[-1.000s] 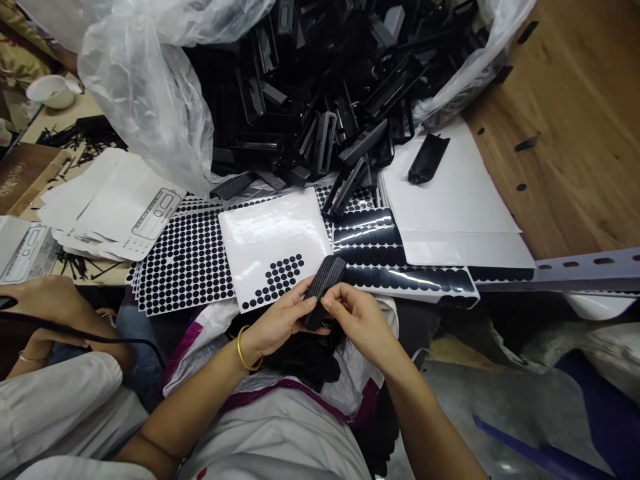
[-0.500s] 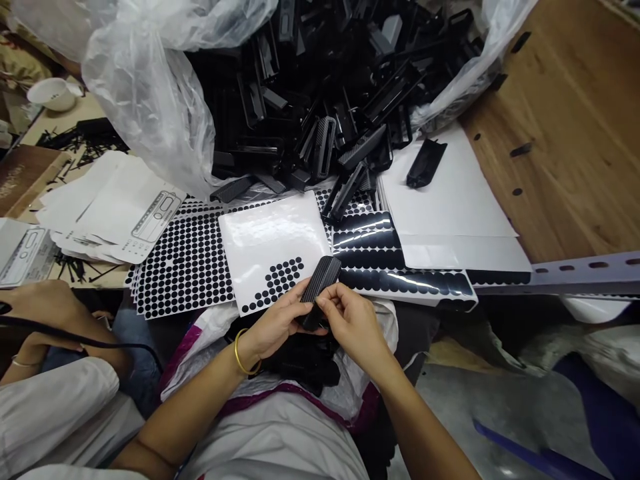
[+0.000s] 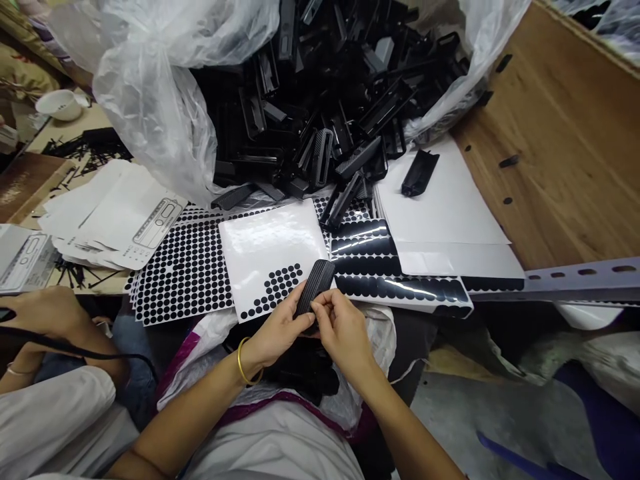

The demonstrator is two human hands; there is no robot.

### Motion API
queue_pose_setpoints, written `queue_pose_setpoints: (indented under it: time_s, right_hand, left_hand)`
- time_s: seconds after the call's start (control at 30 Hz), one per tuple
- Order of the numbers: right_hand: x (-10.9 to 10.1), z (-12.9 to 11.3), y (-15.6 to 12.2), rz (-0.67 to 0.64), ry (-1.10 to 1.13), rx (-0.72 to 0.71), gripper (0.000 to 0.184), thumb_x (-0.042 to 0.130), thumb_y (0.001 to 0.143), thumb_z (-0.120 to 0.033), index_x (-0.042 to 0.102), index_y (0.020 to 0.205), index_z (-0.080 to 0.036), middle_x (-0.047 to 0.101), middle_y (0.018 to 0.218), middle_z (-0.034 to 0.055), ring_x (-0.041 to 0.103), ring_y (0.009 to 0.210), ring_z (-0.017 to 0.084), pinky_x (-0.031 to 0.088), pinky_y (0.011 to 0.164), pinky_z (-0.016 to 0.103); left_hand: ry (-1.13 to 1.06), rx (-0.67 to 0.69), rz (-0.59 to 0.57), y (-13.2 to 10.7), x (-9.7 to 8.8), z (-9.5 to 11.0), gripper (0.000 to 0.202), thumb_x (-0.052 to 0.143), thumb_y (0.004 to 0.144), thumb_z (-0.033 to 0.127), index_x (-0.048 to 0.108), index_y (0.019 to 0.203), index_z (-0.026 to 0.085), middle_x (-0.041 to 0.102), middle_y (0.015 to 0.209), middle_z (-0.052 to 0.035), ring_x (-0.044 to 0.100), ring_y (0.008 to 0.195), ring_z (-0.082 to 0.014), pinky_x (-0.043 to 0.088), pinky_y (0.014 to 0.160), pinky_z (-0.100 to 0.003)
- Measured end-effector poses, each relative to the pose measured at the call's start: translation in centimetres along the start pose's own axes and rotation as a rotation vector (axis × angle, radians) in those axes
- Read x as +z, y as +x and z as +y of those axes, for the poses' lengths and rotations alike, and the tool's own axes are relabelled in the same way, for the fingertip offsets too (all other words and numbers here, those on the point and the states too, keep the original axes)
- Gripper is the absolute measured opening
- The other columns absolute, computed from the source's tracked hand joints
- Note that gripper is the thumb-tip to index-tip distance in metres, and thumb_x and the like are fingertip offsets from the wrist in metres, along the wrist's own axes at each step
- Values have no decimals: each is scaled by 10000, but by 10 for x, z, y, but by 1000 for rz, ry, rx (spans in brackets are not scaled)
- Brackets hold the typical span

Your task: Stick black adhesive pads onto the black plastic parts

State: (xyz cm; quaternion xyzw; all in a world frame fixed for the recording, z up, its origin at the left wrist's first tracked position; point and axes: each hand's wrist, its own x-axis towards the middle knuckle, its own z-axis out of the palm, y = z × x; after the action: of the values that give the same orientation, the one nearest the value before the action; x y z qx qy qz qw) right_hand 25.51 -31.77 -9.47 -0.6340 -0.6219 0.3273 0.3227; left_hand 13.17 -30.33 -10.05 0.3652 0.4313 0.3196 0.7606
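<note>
My left hand [image 3: 280,328] is closed around a black plastic part [image 3: 316,288] with a carbon-fibre-like pattern on its face. My right hand [image 3: 344,332] pinches at the near end of the same part, thumb and forefinger together; anything small between those fingertips is hidden. Just beyond my hands lies a white backing sheet [image 3: 273,233] with several black round stickers [image 3: 284,281] left at its near edge. Under it are stacked sheets full of black dots [image 3: 187,273]. A plastic bag [image 3: 175,393] with dark contents, hard to make out, rests on my lap.
A large clear bag [image 3: 160,100] spills a heap of similar black parts [image 3: 320,127]. One part [image 3: 420,173] sits on white sheets [image 3: 450,207] to the right, beside a wooden board [image 3: 560,153]. Printed cards [image 3: 113,213] lie left. Another person's hand [image 3: 50,313] is at far left.
The view has shifted slightly. Both hands remain on the black plastic part, with the right fingertips still pinched at its near end.
</note>
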Motion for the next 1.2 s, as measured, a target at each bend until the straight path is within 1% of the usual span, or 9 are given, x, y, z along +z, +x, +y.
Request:
queue_pose_setpoints:
  time_s: [0.1, 0.2, 0.33, 0.43, 0.53, 0.63, 0.77, 1.0, 1.2]
  right_hand:
    - [-2, 4, -2, 135, 0, -16, 178, 474, 838, -247, 502, 1005, -191, 554, 747, 2, 524, 590, 129, 416, 525, 244]
    - [-18, 8, 0, 299, 83, 18, 412, 509, 834, -245, 382, 1225, -206, 517, 759, -19, 500, 588, 117, 428, 525, 231]
    - [-42, 13, 3, 345, 120, 38, 239, 507, 846, -272, 492, 1077, -212, 521, 722, -12, 508, 602, 124, 438, 546, 236]
    - [-40, 14, 5, 256, 92, 31, 109, 495, 846, -284, 548, 904, -209, 581, 733, 12, 538, 613, 135, 448, 570, 252]
    - [-24, 11, 9, 155, 52, -2, 105, 472, 852, -270, 549, 820, -206, 606, 716, 13, 555, 607, 140, 440, 580, 255]
    - [-6, 6, 14, 77, -42, -66, 130, 442, 860, -238, 551, 802, -196, 620, 749, 32, 572, 648, 154, 431, 597, 264]
    - [8, -1, 22, 3, -223, -128, 149, 416, 876, -196, 563, 857, -183, 636, 819, 58, 594, 751, 184, 433, 648, 283]
    - [30, -7, 37, -157, -541, -119, 169, 415, 906, -170, 556, 1000, -174, 648, 938, 93, 606, 877, 220, 429, 645, 294]
    - [32, -7, 44, -197, -604, -56, 177, 371, 937, -187, 533, 1007, -196, 642, 938, 72, 627, 810, 196, 380, 559, 273]
  left_hand:
    - [-26, 9, -18, -4, -2, -1, 581, 550, 802, 211, 389, 1357, 276, 471, 1367, -56, 491, 1194, -244, 460, 949, -375]
    - [77, -37, -206, -13, -17, 9, 585, 569, 806, 237, 383, 1359, 291, 527, 1298, -82, 582, 1076, -238, 501, 872, -382]
    - [427, -10, -407, -8, -36, 39, 411, 636, 767, 298, 594, 1169, 224, 648, 1122, -84, 604, 1030, -228, 463, 914, -368]
    - [585, 189, -98, 30, -30, 63, 329, 555, 809, 413, 649, 1002, 163, 683, 980, -104, 632, 928, -233, 489, 830, -374]
    - [730, 496, 178, 89, -8, 77, 421, 518, 834, 385, 526, 1181, 147, 596, 1187, -141, 541, 1114, -258, 427, 922, -398]
    - [960, 637, 259, 144, 14, 80, 634, 631, 749, 239, 375, 1306, 78, 429, 1352, -218, 361, 1284, -309, 294, 1040, -430]
    - [1177, 554, 264, 174, 23, 82, 550, 503, 720, 0, 409, 1262, 16, 492, 1226, -243, 451, 1180, -323, 328, 991, -453]
    - [1135, 708, 270, 112, -7, 92, 437, 477, 721, 68, 500, 1157, 96, 532, 1133, -146, 495, 1085, -253, 380, 956, -381]
    - [837, 449, 410, 43, -44, 54, 248, 538, 778, 259, 547, 1013, 183, 622, 945, -44, 579, 873, -204, 440, 798, -334]
